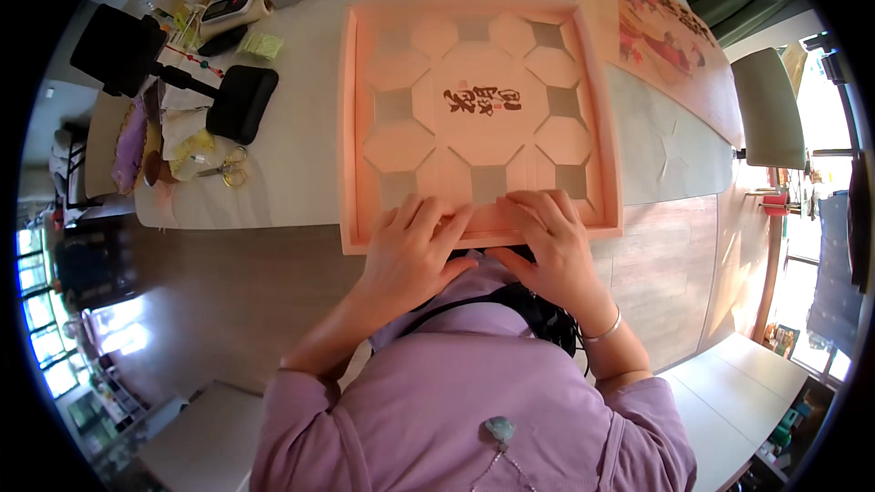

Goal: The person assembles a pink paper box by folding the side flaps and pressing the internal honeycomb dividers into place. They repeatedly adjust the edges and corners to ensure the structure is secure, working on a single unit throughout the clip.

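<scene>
Grasping the near wall (483,240) of a shallow, square, peach cardboard-like tray (350,141) with bare left fingers (425,221) and right fingers (544,210). Probably light, stiff, crushable; best held from opposite sides.

Windows (38,307) glare at both sides, fisheye edges bending into black.

pink tray (609,146): near rim part-hidden by left hand (406,251), right hand (560,246) | necklace (499,429): cut off below

The box (465,5) looks matt cardboard, the shirt (428,392) smooth matt cloth.
</scene>
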`<control>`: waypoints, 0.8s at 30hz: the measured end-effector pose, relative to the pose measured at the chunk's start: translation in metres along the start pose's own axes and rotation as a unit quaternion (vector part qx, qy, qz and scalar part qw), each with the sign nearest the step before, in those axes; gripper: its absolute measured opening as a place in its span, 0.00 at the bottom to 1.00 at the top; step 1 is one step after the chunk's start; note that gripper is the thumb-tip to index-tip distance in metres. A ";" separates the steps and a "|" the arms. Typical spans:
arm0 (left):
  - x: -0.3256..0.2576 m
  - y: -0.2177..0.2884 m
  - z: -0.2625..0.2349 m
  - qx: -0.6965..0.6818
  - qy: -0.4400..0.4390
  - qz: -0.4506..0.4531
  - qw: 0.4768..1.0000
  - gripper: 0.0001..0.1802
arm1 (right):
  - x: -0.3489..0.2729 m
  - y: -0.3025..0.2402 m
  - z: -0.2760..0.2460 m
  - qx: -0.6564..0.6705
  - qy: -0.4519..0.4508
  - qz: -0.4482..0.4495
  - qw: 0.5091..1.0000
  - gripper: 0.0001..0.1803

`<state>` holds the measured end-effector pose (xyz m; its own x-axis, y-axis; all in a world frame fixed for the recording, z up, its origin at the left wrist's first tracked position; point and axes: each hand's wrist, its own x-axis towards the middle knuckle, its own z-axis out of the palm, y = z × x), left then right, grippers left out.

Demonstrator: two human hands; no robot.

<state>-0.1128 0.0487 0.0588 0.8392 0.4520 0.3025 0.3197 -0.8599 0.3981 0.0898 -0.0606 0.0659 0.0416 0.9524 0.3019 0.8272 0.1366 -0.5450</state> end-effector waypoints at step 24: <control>0.022 0.009 0.006 0.030 -0.054 -0.054 0.997 0.10 | 0.022 0.004 0.000 -0.062 -0.114 -0.017 0.991 0.12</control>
<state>-0.0892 0.0498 0.0639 0.8396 0.5176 0.1648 0.4341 -0.8217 0.3693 0.0944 -0.0391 0.0704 -0.1030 0.9866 0.1262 0.8892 0.1482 -0.4329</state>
